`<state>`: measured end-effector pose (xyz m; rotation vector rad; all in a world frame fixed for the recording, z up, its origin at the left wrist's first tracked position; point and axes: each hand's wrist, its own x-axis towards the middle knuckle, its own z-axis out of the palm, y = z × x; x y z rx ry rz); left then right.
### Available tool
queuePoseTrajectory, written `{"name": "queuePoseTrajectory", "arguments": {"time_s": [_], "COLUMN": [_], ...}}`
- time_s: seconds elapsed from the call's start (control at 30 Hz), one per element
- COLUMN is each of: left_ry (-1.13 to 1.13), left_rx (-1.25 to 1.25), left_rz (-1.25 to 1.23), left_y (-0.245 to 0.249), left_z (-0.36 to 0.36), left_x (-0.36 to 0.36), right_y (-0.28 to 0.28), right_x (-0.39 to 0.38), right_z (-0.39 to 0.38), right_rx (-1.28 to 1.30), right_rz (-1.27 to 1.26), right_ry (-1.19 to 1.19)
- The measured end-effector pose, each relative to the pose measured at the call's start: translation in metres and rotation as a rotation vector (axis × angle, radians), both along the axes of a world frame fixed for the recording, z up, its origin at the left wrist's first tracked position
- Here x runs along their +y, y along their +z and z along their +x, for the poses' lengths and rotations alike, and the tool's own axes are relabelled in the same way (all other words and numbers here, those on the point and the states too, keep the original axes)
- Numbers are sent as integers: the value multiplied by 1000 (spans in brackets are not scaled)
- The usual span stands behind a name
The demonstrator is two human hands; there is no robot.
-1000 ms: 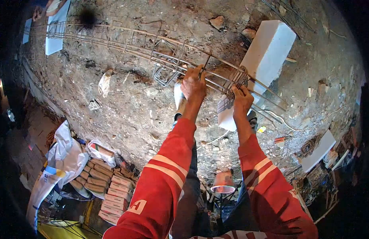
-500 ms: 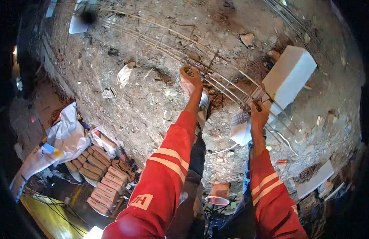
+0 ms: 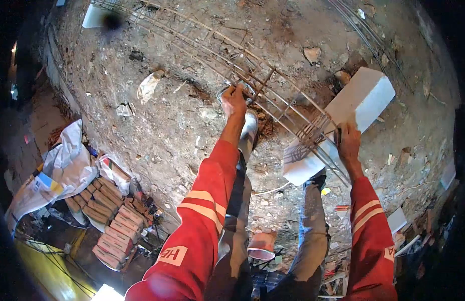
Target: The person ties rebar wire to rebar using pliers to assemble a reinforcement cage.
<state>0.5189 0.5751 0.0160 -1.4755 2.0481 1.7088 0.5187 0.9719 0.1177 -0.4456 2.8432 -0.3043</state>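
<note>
A long rebar cage (image 3: 287, 108) of thin steel bars runs diagonally from the upper left toward the lower right. Several stirrups (image 3: 313, 131) are bunched close together near its right end. My left hand (image 3: 234, 103) is closed at the cage's near lower bar, with the fingertips partly hidden. Around the end of the upper bar, just right of the bunched stirrups, my right hand (image 3: 349, 143) is closed. Under that end of the cage lies a white block (image 3: 360, 98), its lower part showing beneath the bars.
Another white block (image 3: 94, 16) is at the far end of the cage. Loose bars (image 3: 360, 30) lie at the upper right. Stacked bricks (image 3: 114, 241) and a white sack (image 3: 69, 155) are at the lower left. A reddish bucket (image 3: 261, 246) stands between my legs on rubble-strewn ground.
My right hand has shifted right and from the bunched stirrups to the upper bar's end. My left hand stays at the cage, its fingers turned. The view has shifted slightly.
</note>
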Motion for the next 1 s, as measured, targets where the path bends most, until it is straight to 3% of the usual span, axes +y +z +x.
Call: {"name": "queuePoseTrajectory", "arguments": {"time_s": [0.07,0.1,0.17,0.23,0.27,0.3,0.4,0.43,0.47,0.5,0.53,0.57,0.6,0.63,0.67,0.73,0.8,0.83,0.87,0.93,1.0], "left_ry": [-25,-155,-149,-5,-5,58,85,68,-81,-229,-261,-304,-542,-716,-747,-808,-647,-594,-587,776,738], "left_rx": [34,-157,-276,-36,-96,-2,-82,-84,-53,-20,63,222,253,255,176,146,172,-35,-39,-6,224], "left_rz": [-201,-293,-273,-28,-91,39,-293,-290,-490,-692,-592,-434,-346,-344,-177,-206,-271,-142,-140,629,1048], "left_y": [-11,31,44,7,26,23,36,52,71,87,83,118,113,122,122,126,122,96,69,21,15], "left_z": [4,-8,-26,-15,-20,-17,-15,-13,-8,-3,10,13,28,35,44,44,43,56,70,88,94], "left_x": [-5,3,11,2,9,6,16,26,36,47,55,88,99,118,135,163,178,169,158,143,135], "right_y": [-11,-10,-2,1,-1,-4,23,14,6,8,0,-11,-17,-4,-5,-11,-13,-16,-16,11,23], "right_x": [-1,-5,-7,-16,-23,-32,-71,-83,-95,-107,-109,-111,-113,-112,-111,-105,-105,-105,-104,-104,-99], "right_z": [6,11,15,20,24,28,32,39,45,39,38,39,41,32,30,27,34,38,41,43,44], "right_rx": [-22,-5,36,13,-27,-95,-369,-281,-196,-270,-274,-248,-221,-220,-219,-386,-300,-207,-115,-72,-363], "right_rz": [40,-2,-80,-142,-163,-170,-380,-295,-211,-487,-495,-512,-525,-392,-391,-374,-362,-281,-201,-220,-458], "right_ry": [-12,-125,-351,-570,-674,-768,-989,-966,-939,-1136,-1148,-1183,-1218,-1118,-1128,-1129,-1093,-1036,-975,-978,-1136]}}
